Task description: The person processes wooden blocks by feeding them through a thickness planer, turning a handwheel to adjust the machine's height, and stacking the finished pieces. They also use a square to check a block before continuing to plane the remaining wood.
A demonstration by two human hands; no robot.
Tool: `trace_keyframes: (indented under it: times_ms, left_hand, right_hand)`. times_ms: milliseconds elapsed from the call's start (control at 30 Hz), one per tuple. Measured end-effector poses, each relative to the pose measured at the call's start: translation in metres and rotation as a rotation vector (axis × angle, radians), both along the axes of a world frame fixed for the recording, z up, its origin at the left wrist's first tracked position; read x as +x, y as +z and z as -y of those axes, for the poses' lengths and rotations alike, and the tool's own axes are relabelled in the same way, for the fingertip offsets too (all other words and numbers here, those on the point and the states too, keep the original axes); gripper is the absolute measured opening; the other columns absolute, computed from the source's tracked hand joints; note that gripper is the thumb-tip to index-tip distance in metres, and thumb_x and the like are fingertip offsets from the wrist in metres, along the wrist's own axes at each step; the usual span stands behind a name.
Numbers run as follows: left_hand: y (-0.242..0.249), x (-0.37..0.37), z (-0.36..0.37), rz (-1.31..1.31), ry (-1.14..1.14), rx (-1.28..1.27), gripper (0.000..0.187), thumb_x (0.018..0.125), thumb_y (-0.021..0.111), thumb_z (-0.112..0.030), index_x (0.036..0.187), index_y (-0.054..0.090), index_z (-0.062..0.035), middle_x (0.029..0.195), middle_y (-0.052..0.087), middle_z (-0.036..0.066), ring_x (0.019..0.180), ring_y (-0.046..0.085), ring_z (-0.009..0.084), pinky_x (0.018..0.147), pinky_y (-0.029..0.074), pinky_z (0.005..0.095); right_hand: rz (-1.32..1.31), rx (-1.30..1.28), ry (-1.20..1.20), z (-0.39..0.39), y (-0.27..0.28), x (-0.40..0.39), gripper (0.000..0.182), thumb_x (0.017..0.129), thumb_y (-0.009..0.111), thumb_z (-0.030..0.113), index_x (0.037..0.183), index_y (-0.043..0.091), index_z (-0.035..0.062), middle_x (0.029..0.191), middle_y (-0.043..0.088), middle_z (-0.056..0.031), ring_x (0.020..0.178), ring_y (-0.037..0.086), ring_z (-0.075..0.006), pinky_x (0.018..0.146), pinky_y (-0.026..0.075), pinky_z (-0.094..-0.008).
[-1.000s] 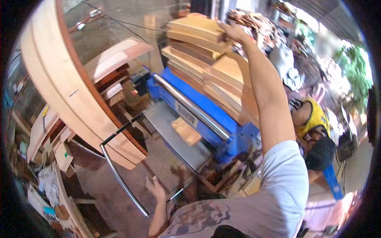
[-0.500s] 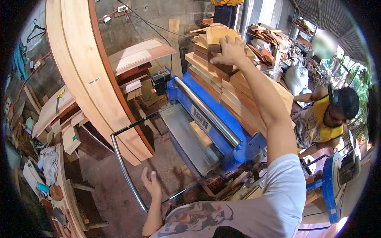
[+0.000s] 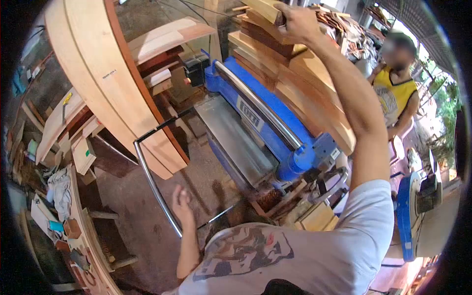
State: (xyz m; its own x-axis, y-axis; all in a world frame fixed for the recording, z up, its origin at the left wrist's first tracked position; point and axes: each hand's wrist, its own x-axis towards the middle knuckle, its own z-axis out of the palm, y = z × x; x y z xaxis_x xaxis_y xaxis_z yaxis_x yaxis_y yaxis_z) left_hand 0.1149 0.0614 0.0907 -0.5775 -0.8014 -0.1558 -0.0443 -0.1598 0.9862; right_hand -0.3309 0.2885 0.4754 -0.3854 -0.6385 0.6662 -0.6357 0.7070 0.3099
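Observation:
My right hand [image 3: 302,24] reaches up over the stacked timber, its fingers wrapped round the end of a short wooden board [image 3: 261,9] at the top of the pile. More boards [image 3: 309,93] are stacked beneath and beside it on the blue thickness planer [image 3: 265,105]. The planer's metal bed [image 3: 236,142] faces me below a shiny roller. Low in front of my body, my left hand [image 3: 183,204] holds nothing, its fingers loosely bent and apart. It is nearest to the curved metal bar [image 3: 157,191] of the planer's front frame.
Long pale planks [image 3: 105,83] stand tilted at the left. Behind them lie more boards [image 3: 169,37] on a support. A person in a yellow top [image 3: 396,98] stands at the right, near another blue machine [image 3: 407,216]. A cluttered wooden bench [image 3: 81,231] runs along the left.
My right hand has closed on the top board's end, and that board now sits tilted. The co-worker has gone from bent over to upright. My view has shifted slightly.

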Motion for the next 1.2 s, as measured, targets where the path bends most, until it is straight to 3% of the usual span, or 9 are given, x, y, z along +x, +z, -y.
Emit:
trace_keyframes:
  times_ms: [100,167,333,367,400,600,733,867,1200]
  left_hand:
    - [0.037,-0.038,0.042,-0.264,-0.079,0.335,0.062,0.101,0.055,-0.043,0.137,0.051,0.0064,0.136,0.058,0.022,0.124,0.057,0.0314,0.107,0.045,0.0431]
    - [0.072,-0.06,0.077,-0.524,-0.312,0.474,0.078,0.099,0.051,-0.055,0.139,0.046,0.0109,0.138,0.055,0.027,0.129,0.054,0.0365,0.11,0.043,0.0471]
    - [0.132,-0.094,0.108,-0.834,-1.013,0.655,0.087,0.095,0.046,-0.068,0.147,0.04,0.0018,0.148,0.046,0.025,0.136,0.045,0.0414,0.113,0.038,0.0553]
    - [0.107,-0.085,0.114,-0.945,-0.838,0.8,0.083,0.095,0.046,-0.068,0.151,0.038,-0.0082,0.155,0.038,0.021,0.139,0.04,0.0427,0.113,0.036,0.0602]
    - [0.103,-0.067,0.101,-0.817,-0.566,0.609,0.079,0.095,0.044,-0.065,0.153,0.036,-0.0126,0.159,0.033,0.018,0.141,0.037,0.0408,0.111,0.035,0.063]
    - [0.015,0.029,0.068,-0.404,-0.414,0.753,0.072,0.091,0.066,-0.031,0.149,0.037,-0.0006,0.146,0.049,0.02,0.129,0.053,0.0381,0.106,0.047,0.0574]
    - [-0.019,0.035,0.051,-0.355,-0.283,0.664,0.068,0.092,0.067,-0.028,0.148,0.038,-0.0018,0.143,0.051,0.02,0.128,0.054,0.0351,0.107,0.047,0.0519]
    - [-0.044,0.009,0.045,-0.359,-0.266,0.643,0.061,0.095,0.063,-0.023,0.146,0.039,0.0004,0.14,0.053,0.02,0.127,0.055,0.0335,0.108,0.046,0.0471]
    - [-0.122,-0.094,0.032,-0.197,-0.334,0.747,0.054,0.096,0.059,-0.013,0.143,0.039,0.0051,0.137,0.054,0.02,0.125,0.057,0.033,0.107,0.047,0.0447]
  right_hand:
    - [-0.244,0.178,0.329,-0.032,0.015,0.064,0.062,0.069,0.074,0.026,0.128,0.061,0.0125,0.12,0.068,-0.022,0.111,0.068,-0.0274,0.097,0.053,-0.0417]
    - [-0.341,0.116,0.651,-0.038,0.005,0.092,0.047,0.075,0.068,0.019,0.122,0.066,0.0098,0.121,0.07,-0.0102,0.107,0.068,-0.0333,0.09,0.056,-0.0457]
    - [-0.12,0.32,0.858,-0.033,-0.059,0.188,0.046,0.091,0.059,0.028,0.131,0.062,0.0042,0.138,0.061,-0.0155,0.129,0.057,-0.0351,0.112,0.041,-0.0536]
    - [0.042,0.331,0.937,-0.027,-0.077,0.204,0.044,0.091,0.059,0.026,0.129,0.062,0.0043,0.14,0.058,-0.0151,0.132,0.055,-0.0349,0.115,0.037,-0.0547]
    - [0.064,0.322,0.969,-0.019,-0.105,0.213,0.042,0.092,0.058,0.023,0.13,0.061,0.0059,0.142,0.057,-0.0126,0.133,0.053,-0.035,0.115,0.036,-0.0565]
    - [0.131,0.286,0.997,-0.019,-0.226,0.219,0.043,0.092,0.056,0.019,0.136,0.054,0.0214,0.141,0.054,-0.0137,0.121,0.055,-0.0342,0.112,0.039,-0.0576]
    - [0.241,0.319,0.576,-0.024,-0.252,0.238,0.049,0.085,0.061,0.016,0.134,0.056,0.022,0.141,0.051,-0.0165,0.118,0.055,-0.0351,0.105,0.044,-0.0558]
    - [0.337,-0.066,0.231,-0.057,-0.257,0.265,0.059,0.074,0.069,0.009,0.131,0.058,0.0163,0.135,0.053,-0.0192,0.116,0.055,-0.0378,0.104,0.043,-0.0535]
    - [0.265,-0.604,-0.416,-0.175,-0.259,0.353,0.039,0.082,0.071,0.003,0.121,0.064,0.0019,0.123,0.061,-0.0194,0.111,0.056,-0.0371,0.098,0.044,-0.0458]
